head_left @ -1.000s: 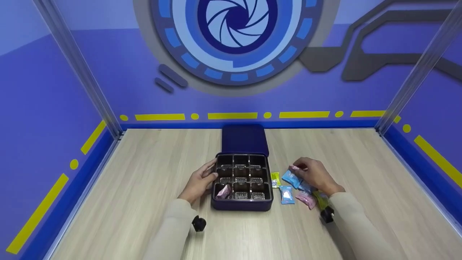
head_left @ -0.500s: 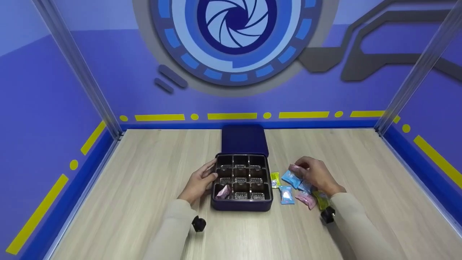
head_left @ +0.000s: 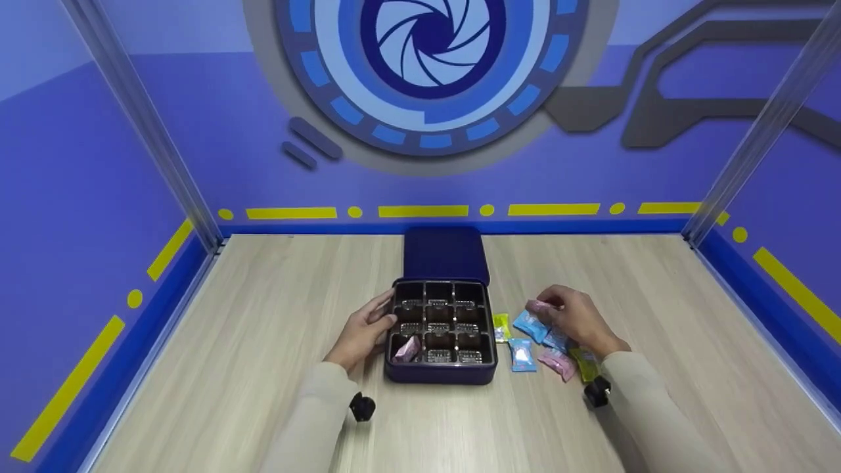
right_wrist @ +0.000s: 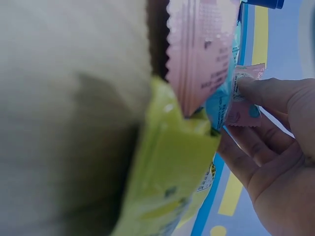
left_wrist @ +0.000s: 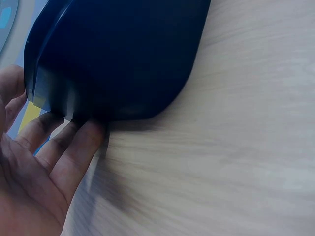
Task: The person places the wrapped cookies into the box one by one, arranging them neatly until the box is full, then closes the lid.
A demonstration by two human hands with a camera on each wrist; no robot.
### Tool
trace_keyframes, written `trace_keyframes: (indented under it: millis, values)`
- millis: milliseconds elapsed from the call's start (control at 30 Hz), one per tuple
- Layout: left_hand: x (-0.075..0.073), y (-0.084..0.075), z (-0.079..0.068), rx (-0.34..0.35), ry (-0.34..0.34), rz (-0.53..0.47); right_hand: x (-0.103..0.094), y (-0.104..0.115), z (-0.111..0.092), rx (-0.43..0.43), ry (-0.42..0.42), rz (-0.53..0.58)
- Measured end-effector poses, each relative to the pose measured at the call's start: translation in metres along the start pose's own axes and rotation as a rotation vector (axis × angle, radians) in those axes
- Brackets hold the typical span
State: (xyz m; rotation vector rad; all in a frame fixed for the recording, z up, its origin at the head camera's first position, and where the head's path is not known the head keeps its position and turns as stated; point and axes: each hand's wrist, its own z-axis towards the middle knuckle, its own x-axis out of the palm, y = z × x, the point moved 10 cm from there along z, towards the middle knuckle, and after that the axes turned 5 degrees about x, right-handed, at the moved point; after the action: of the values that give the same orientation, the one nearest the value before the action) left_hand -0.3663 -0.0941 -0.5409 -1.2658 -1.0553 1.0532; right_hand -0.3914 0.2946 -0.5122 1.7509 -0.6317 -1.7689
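Observation:
A dark blue tin box point(head_left: 440, 374) stands uncovered, with a clear plastic tray of square compartments inside; a pink wrapped candy point(head_left: 407, 349) lies in the front left one. My left hand point(head_left: 358, 334) rests against the box's left side, thumb at the rim. In the left wrist view its extended fingers point(left_wrist: 81, 147) touch the outer wall. To the right of the box, my right hand point(head_left: 577, 318) pinches another pink wrapped candy point(right_wrist: 241, 110) between thumb and fingers, over blue wrapped candies point(head_left: 529, 326) that it partly hides.
Nearby on the wooden table point(head_left: 276, 289) lie another blue candy point(head_left: 523, 355), a pink one point(head_left: 557, 363), and yellow-green ones point(head_left: 501, 327) beside the box and under the right wrist. The dark blue lid point(head_left: 444, 253) lies behind the box, near the printed back wall point(head_left: 282, 190).
The right hand has shifted very slightly right, with the pink candy in its fingers. The left hand and the box stay where they were.

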Motion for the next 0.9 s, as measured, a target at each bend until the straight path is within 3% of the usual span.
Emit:
trace_keyframes:
  millis: [500,767,900]
  values:
    - [0.000,-0.001,0.000,0.003,-0.004,-0.006,-0.008,0.009,-0.002,-0.027,-0.009,0.072]
    - [0.002,-0.007,0.001,0.056,0.013,-0.002,-0.011,0.026,-0.003,-0.088,-0.012,0.069]
    - [0.002,-0.006,0.001,0.047,0.005,-0.019,-0.010,0.033,-0.003,-0.104,-0.005,0.076]
